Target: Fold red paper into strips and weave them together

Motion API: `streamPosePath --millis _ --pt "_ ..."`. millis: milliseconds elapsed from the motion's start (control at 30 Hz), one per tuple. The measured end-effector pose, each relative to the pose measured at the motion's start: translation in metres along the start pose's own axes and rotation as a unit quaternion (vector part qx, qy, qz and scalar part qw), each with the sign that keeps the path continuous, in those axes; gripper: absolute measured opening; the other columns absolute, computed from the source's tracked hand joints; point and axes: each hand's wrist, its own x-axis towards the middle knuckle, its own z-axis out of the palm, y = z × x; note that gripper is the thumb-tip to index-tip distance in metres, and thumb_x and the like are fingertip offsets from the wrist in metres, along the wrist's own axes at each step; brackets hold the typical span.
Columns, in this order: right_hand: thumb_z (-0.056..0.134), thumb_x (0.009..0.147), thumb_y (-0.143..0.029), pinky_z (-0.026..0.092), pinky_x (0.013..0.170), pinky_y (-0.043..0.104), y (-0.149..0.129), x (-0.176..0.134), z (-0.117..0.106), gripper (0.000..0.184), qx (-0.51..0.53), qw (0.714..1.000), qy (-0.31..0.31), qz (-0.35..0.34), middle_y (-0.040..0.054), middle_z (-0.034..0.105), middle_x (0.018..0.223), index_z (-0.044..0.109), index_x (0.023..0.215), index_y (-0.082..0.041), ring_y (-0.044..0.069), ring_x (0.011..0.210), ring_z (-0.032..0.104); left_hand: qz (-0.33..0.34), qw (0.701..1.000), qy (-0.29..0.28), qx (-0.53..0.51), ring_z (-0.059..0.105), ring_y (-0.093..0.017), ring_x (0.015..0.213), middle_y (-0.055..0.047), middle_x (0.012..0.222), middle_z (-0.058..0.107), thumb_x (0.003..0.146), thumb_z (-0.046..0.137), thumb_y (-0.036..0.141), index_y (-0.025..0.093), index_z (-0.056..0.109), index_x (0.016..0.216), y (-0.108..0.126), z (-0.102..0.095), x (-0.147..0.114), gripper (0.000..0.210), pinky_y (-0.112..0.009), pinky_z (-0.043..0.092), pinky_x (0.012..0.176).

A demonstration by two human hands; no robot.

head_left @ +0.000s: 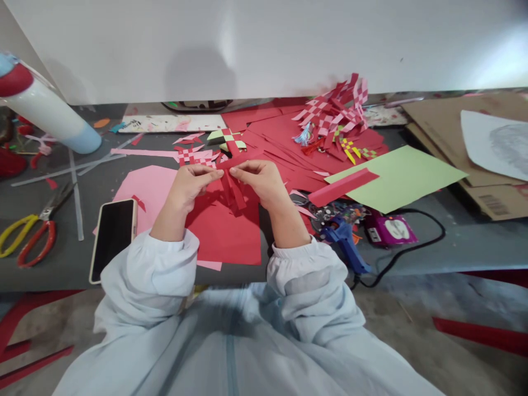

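Between both hands, a small bundle of red paper strips (233,192) hangs above a red sheet (235,242). My left hand (188,184) pinches it from the left, thumb and forefinger pressed together. From the right, my right hand (260,179) pinches the same strips, its fingertips close to those of the left. Just beyond the fingers lies a woven green and red paper piece (231,136). Pink and red woven checkered paper (196,155) is beside the left hand. How the strips are folded where the fingers meet is partly hidden.
At left are scissors (43,220), a phone (113,236), pink paper (144,184) and a tilted bottle (49,104). A woven paper pile (336,110) lies at the back. Rightward are a green sheet (412,173), a blue glue gun (346,242) with a black cable, and cardboard (437,132).
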Motion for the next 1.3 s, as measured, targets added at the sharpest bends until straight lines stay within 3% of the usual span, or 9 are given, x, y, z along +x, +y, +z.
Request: streamPosePath --millis 567,700,833,967,1133,1300 --pt "0.081 0.059 -0.036 0.042 0.06 0.026 -0.001 -0.001 0.001 0.021 -0.016 1.0 -0.01 0.0 -0.0009 0.067 0.062 0.075 0.065 -0.016 0.01 0.059 0.052 -0.028 0.999 -0.026 -0.009 0.026 -0.002 0.044 0.01 0.046 0.036 0.043 0.091 0.034 0.017 0.064 0.058 0.003 0.002 0.0 0.035 -0.021 0.015 0.043" --pt "0.08 0.06 -0.035 0.042 0.059 0.025 -0.003 -0.003 0.002 0.02 -0.031 0.999 -0.022 0.008 -0.0009 0.068 0.061 0.074 0.064 -0.016 0.01 0.059 0.054 -0.014 1.0 -0.009 -0.025 0.034 -0.002 0.045 0.008 0.05 0.049 0.041 0.094 0.034 0.017 0.07 0.063 0.0 0.002 0.001 0.037 -0.02 0.024 0.043" --pt "0.079 0.06 -0.035 0.043 0.059 0.025 -0.005 -0.003 0.003 0.02 -0.039 0.999 -0.03 0.014 -0.0005 0.068 0.062 0.074 0.064 -0.015 0.01 0.06 0.054 0.013 0.998 -0.005 -0.055 0.055 -0.008 0.055 0.002 0.059 0.064 0.04 0.096 0.035 0.017 0.075 0.067 -0.005 0.001 0.003 0.039 -0.021 0.044 0.053" --pt "0.079 0.061 -0.034 0.047 0.063 0.027 -0.003 -0.003 0.004 0.019 -0.04 0.998 -0.039 0.022 0.0014 0.071 0.066 0.075 0.066 -0.016 0.012 0.063 0.059 0.017 0.997 -0.009 -0.069 0.059 -0.01 0.059 0.001 0.061 0.065 0.044 0.094 0.036 0.016 0.073 0.065 -0.006 0.003 0.003 0.036 -0.024 0.051 0.058" --pt "0.08 0.061 -0.032 0.05 0.069 0.028 -0.002 -0.001 0.0 0.017 -0.024 0.999 -0.038 0.011 0.0019 0.075 0.069 0.078 0.069 -0.017 0.013 0.066 0.064 0.046 0.992 0.059 -0.1 0.059 -0.01 0.056 0.003 0.061 0.063 0.056 0.085 0.029 0.017 0.067 0.064 -0.001 0.001 0.004 0.023 -0.023 0.051 0.057" --pt "0.076 0.068 -0.033 0.047 0.07 0.028 -0.003 0.0 -0.007 0.018 -0.114 0.993 0.035 -0.019 0.0031 0.076 0.072 0.079 0.075 -0.016 0.013 0.066 0.062 0.078 0.975 0.154 -0.14 0.058 -0.01 0.057 0.004 0.064 0.058 0.071 0.072 0.022 0.021 0.058 0.068 -0.001 -0.01 0.013 0.014 -0.023 0.052 0.057"
